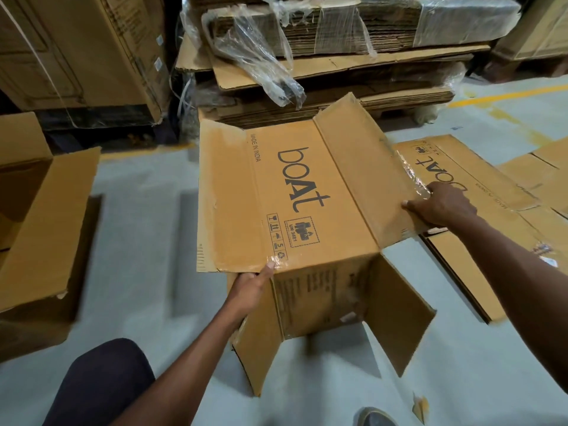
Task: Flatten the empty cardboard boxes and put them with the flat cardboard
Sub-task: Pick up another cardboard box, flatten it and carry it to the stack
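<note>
Person collapsing a cardboard box (307, 192).
Left hand (250, 285) pinches its six-o'clock edge, right hand (442, 204) apparently clamps the three-o'clock flap (362, 167); taped seams may resist folding.

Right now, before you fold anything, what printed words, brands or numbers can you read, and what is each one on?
"boAt": top panel of the open brown cardboard box gripped by the left hand and right hand.
"MADE IN INDIA": same panel, far edge.
"UN 3481": framed mark on that panel.
"5": handling symbols beside it.
"boAt", partly hidden: flattened brown cardboard sheet on the floor.
Near end panel's print and white stickers on the large carton: too blurred.
</note>
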{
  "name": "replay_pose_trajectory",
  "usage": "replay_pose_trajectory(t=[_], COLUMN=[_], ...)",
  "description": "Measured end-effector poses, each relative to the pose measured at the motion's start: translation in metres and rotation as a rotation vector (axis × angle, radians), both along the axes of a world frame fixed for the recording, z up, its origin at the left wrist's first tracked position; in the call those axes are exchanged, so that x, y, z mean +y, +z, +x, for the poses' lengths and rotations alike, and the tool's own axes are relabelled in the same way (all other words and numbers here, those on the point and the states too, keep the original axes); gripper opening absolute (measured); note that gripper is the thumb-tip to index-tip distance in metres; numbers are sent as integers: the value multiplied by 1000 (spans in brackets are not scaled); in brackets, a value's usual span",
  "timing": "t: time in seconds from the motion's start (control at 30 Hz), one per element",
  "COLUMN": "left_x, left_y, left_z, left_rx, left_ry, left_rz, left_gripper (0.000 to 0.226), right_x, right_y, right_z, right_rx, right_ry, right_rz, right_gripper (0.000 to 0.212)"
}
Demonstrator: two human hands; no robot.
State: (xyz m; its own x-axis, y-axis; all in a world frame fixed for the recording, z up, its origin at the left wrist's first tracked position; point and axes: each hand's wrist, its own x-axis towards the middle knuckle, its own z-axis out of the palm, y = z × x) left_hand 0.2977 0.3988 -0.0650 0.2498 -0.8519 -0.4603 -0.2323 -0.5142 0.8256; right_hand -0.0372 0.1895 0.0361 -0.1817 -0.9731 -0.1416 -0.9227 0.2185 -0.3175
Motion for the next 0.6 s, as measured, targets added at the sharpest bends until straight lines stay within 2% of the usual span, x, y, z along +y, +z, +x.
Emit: replay_pose_trajectory(t=[0.1,0.17,0.23,0.33,0.43,0.47,0.53,0.6], left_x=[-30,-50,-69,-99,-109,-108,-101,-90], left_y=[-11,-13,-20,-41,-50,-50,-59,-82], left_z=[18,30,41,61,69,67,61,61], left_rx=[58,-20,5,186,465,528,667,771], left_ry=[66,88,111,132,206,266,360,442], left_rz=[-52,-33,34,154,151,156,164,149], left_gripper=[55,56,58,59,39,40,56,75], right_x=[-6,-10,-14,-10,6,12,25,37], right_y=[-20,-36,-49,-64,-82,-90,-108,-128], right_z=[1,6,12,19,19,19,24,29], right_rx=[-207,-314,-362,-482,-577,-598,-596,-518], right_ry=[-46,-94,-59,107,307,341,371,441], right_rz=[40,48,99,434,738,781,795,669], right_gripper=[59,64,76,98,104,106,108,115])
